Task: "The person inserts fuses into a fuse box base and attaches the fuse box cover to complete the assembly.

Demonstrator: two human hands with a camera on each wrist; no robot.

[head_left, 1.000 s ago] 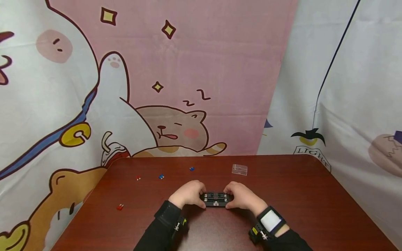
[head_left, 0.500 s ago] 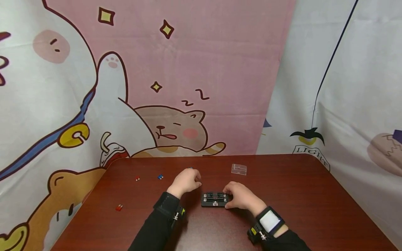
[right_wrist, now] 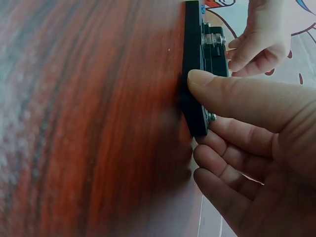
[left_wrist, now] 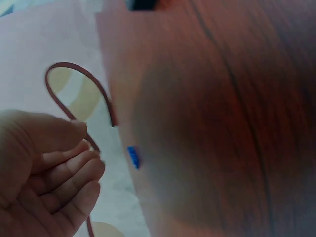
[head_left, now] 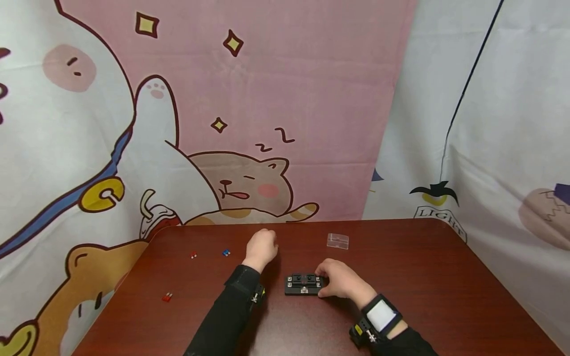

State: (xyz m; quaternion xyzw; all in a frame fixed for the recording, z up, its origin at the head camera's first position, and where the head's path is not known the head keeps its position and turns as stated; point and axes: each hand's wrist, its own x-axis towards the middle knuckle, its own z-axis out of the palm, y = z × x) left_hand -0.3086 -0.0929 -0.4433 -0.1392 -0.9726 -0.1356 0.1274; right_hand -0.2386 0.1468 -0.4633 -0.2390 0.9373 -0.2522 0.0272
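Note:
My right hand [head_left: 342, 280] pinches the right end of a black block with silver screw fittings [head_left: 303, 285], which lies on the table. In the right wrist view the thumb presses on the near side of this block, with the fingers around its end. My left hand [head_left: 261, 250] reaches to the table's back, its fingertips hidden in the head view. The left wrist view shows the left hand's fingers [left_wrist: 81, 180] loosely curled with nothing between them. A small blue piece [left_wrist: 133, 157] lies on the table just beyond those fingertips.
On the wooden table [head_left: 427, 277] lie a blue-and-silver piece [head_left: 226, 252] and two small red pieces, one at the back [head_left: 193, 255] and one nearer [head_left: 166, 297]. A clear plastic box [head_left: 338, 241] sits at the back. A printed cloth [head_left: 311, 99] hangs behind the table.
My left hand has let go of the block's left end and moved forward and left to the table's back, over the small blue piece. My right hand has kept hold of the block.

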